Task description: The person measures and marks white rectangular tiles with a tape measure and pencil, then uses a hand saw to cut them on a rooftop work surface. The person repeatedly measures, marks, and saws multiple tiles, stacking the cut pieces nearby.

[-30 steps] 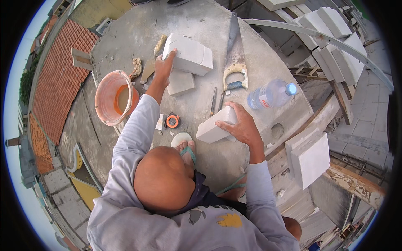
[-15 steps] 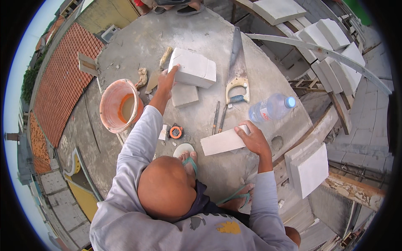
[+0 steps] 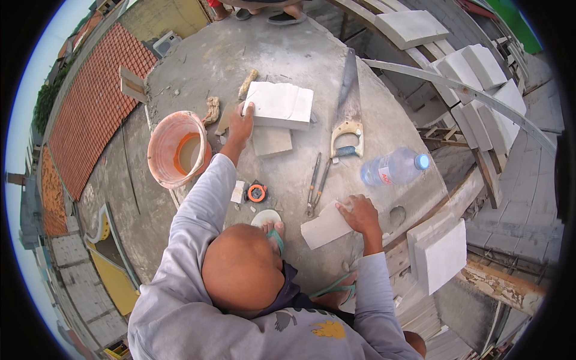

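Note:
My left hand (image 3: 239, 129) grips the near left end of a thick white block (image 3: 278, 103), thumb along its edge. The block rests on a smaller grey-white block (image 3: 272, 142), which juts out on the near side. Closer to me, my right hand (image 3: 362, 216) is closed round the right end of a flat, pale block piece (image 3: 324, 228), which lies aslant on or just above the concrete. Its fingertips curl over the top edge. A pair of long-handled pincers (image 3: 317, 185) lies just beyond that piece.
A handsaw (image 3: 348, 105) and a water bottle (image 3: 393, 167) lie to the right. On the left are an orange bucket (image 3: 159, 150), a tape measure (image 3: 257, 192) and a pale-handled tool (image 3: 247, 84). More white blocks (image 3: 441, 255) stand beyond the slab's right edge. Another person's feet (image 3: 288, 15) are at the far edge.
My right hand has drawn the flat piece nearer to me and turned it a little. The thick block sits slightly lower and straighter under my left hand. The whole view has shifted slightly.

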{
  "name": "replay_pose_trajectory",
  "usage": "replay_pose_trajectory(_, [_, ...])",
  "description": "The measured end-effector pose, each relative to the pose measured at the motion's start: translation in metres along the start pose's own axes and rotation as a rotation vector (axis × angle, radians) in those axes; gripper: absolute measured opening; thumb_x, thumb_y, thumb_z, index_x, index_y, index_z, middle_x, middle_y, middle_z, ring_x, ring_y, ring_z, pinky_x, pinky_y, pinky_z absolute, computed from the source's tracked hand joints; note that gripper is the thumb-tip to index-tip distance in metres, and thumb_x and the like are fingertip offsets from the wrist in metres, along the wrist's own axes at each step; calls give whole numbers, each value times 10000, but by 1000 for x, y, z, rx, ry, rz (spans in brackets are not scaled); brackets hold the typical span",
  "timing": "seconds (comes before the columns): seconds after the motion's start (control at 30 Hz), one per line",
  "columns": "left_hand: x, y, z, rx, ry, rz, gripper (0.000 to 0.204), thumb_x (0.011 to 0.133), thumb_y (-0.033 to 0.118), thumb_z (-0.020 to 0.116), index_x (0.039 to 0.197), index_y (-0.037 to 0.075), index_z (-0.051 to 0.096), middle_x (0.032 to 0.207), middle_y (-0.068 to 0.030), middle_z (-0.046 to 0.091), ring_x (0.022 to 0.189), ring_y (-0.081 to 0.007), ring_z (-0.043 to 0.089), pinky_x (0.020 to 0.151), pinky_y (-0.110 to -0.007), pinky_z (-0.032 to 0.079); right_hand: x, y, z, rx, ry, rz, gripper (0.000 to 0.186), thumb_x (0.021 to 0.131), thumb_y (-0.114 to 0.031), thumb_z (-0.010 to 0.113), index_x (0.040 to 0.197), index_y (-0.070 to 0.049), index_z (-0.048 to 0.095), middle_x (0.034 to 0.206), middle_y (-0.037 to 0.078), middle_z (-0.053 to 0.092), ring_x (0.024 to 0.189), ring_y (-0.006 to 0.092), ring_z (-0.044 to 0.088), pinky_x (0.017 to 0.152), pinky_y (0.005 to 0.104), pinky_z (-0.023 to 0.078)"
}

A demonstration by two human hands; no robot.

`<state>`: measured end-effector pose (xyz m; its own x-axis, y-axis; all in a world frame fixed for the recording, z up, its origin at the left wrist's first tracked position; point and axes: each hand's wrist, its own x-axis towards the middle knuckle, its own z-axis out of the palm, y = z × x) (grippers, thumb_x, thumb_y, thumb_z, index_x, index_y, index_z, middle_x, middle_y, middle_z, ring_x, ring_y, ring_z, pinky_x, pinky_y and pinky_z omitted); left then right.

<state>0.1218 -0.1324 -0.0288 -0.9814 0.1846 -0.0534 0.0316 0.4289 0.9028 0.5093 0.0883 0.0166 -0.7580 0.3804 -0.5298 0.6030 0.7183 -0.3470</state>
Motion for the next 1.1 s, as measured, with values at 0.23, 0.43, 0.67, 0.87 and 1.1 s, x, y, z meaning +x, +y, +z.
replay_pose_trajectory(0.23, [-9, 8, -1, -21, 10, 46, 567, 1096, 455, 593, 1442, 10, 650, 1271, -236, 731, 1198, -346, 677, 1058, -432, 487, 63, -55, 0, 772, 227, -179, 456, 1064, -277, 661, 1443, -30, 596, 1356, 258, 699, 1246, 340, 704, 1049, 438, 555])
replay_pose_trajectory(0.43, [-9, 9, -4, -13, 19, 75, 554, 1097, 458, 591, 1417, 13, 670, 1277, -248, 726, 1196, -371, 678, 1051, -450, 491, 168, -124, -38, 702, 408, -270, 640, 1068, -269, 647, 1627, -78, 400, 1577, 271, 533, 1355, 353, 638, 1126, 450, 518])
replay_pose_trajectory(0.67, [-4, 11, 1, 29, 41, 39, 574, 1090, 469, 614, 1418, 2, 674, 1301, -191, 726, 1211, -272, 662, 1051, -386, 483, 240, -147, -74, 454, 430, -428, 732, 1010, -313, 718, 1613, -53, 395, 1621, 276, 431, 1439, 435, 516, 1195, 471, 440])
replay_pose_trajectory(0.87, [28, 22, 2, -59, 25, -40, 535, 1048, 474, 684, 1287, -1, 746, 994, -115, 780, 924, -203, 709, 829, -369, 549, 171, -156, -34, 616, 380, -238, 776, 992, -315, 749, 1613, -40, 374, 1532, 258, 463, 1380, 448, 530, 1176, 498, 439])
replay_pose_trajectory(1.1, [33, 25, -22, 194, -16, 96, 487, 1043, 431, 707, 1193, -32, 720, 973, -153, 745, 877, -260, 710, 798, -439, 535, 158, -178, 30, 870, 691, -342, 789, 1004, -204, 743, 1626, 9, 306, 1603, 278, 405, 1457, 399, 509, 1169, 460, 474])
